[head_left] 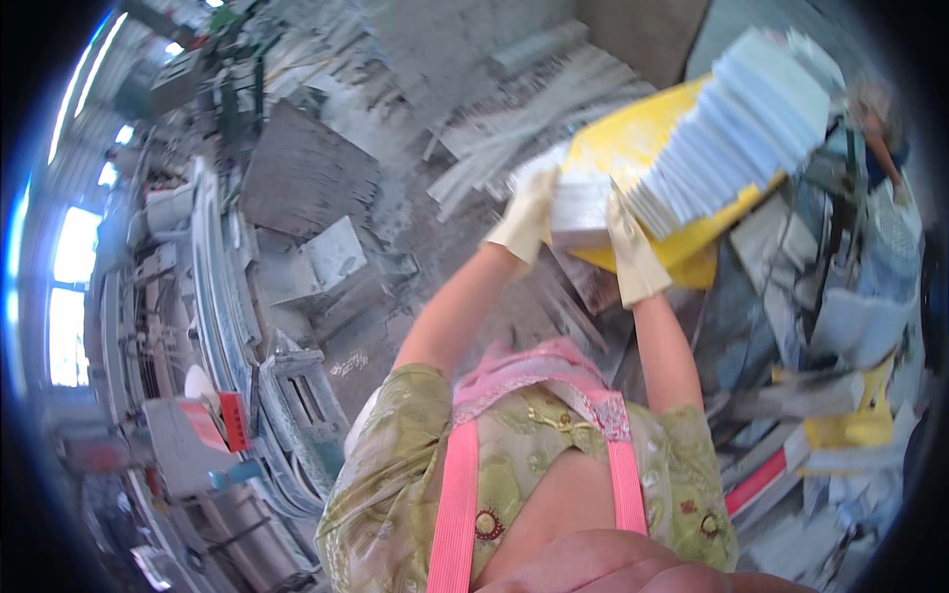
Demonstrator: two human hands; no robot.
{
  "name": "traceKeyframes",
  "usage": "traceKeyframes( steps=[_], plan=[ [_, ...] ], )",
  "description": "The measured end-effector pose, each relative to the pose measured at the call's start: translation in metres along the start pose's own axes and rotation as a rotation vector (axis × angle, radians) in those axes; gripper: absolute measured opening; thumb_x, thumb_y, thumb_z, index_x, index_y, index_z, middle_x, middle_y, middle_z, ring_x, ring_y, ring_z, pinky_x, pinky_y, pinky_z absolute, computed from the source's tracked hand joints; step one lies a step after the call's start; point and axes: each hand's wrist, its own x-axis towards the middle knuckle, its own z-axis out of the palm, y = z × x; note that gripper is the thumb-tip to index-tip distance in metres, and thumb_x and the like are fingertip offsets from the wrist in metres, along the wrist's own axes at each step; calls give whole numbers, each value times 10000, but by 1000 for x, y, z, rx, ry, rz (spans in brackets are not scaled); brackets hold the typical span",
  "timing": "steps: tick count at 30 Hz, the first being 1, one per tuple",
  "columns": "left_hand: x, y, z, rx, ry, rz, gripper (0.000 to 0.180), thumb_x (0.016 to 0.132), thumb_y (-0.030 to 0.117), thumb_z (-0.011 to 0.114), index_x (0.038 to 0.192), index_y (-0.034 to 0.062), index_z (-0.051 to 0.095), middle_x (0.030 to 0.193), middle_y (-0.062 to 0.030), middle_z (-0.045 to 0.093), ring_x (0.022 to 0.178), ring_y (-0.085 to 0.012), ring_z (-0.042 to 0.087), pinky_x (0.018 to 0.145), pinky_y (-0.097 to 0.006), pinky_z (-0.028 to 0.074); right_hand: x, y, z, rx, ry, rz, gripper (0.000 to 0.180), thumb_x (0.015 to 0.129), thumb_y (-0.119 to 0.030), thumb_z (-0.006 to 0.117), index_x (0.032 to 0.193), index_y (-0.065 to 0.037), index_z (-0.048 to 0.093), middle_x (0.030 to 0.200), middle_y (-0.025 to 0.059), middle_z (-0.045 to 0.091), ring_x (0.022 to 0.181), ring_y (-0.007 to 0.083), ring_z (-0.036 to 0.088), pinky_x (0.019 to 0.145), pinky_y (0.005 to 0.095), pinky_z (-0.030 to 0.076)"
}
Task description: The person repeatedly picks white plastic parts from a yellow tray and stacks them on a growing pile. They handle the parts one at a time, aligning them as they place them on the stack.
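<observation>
Both my hands wear cream gloves. My left hand (529, 219) is closed against the left side of a short stack of pale grey slabs (581, 210). Against the stack's right side presses my right hand (635, 249), so the slabs sit between the two palms. Some fingers are hidden behind the stack. Just beyond lies a yellow board or tray (621, 136), dusted white. On it a long row of thin whitish slabs (736, 128), standing on edge, runs to the upper right, close to my right hand.
A long metal rail (213, 287) of a machine runs along the left, near a red box (229, 422). Dark boards (301, 168) and broken strips (534, 109) litter the floor ahead. Another person (875, 128) is at the far right, above whitish sheets (860, 326).
</observation>
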Motion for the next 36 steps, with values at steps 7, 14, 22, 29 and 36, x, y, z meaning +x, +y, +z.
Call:
traceKeyframes(
  steps=[7, 14, 22, 29, 36],
  plan=[
    [16, -25, -4, 202, -47, 61, 592, 1052, 461, 494, 1426, 3, 526, 1300, -157, 628, 1182, -253, 605, 987, -373, 472, 4, 7, -6, -1776, 221, -167, 532, 1126, -289, 369, 1564, 13, 379, 1574, 203, 412, 1441, 287, 414, 1179, 404, 379],
    [35, 20, -1, 1427, -133, 637, 1096, 674, 566, 846, 1446, -94, 434, 1393, -252, 552, 1332, -385, 509, 1100, -437, 423, 1, 27, 11, -1932, 145, -237, 561, 1123, -328, 370, 1568, 14, 367, 1575, 194, 415, 1448, 285, 411, 1190, 406, 360],
    [32, 31, 50, 1695, -287, 397, 902, 614, 308, 885, 1330, -68, 487, 1293, -225, 619, 1202, -382, 636, 959, -450, 541, 3, 44, 12, -1924, 112, -197, 596, 1119, -373, 370, 1572, 15, 354, 1576, 183, 417, 1455, 282, 406, 1202, 409, 339],
    [26, 35, 38, 1597, -349, 417, 756, 623, 307, 856, 1224, -49, 568, 1145, -222, 682, 1070, -347, 689, 873, -393, 568, -6, 61, 22, -1963, 132, -251, 629, 1116, -412, 371, 1575, 16, 342, 1578, 174, 419, 1461, 280, 403, 1212, 411, 320],
    [34, 23, 23, 1445, -329, 533, 736, 628, 334, 843, 1213, -42, 604, 1125, -209, 694, 1063, -313, 697, 890, -366, 554, -18, 86, 24, -1962, 285, -503, 655, 1112, -446, 372, 1576, 15, 335, 1579, 176, 418, 1470, 280, 396, 1223, 415, 303]
  ],
)
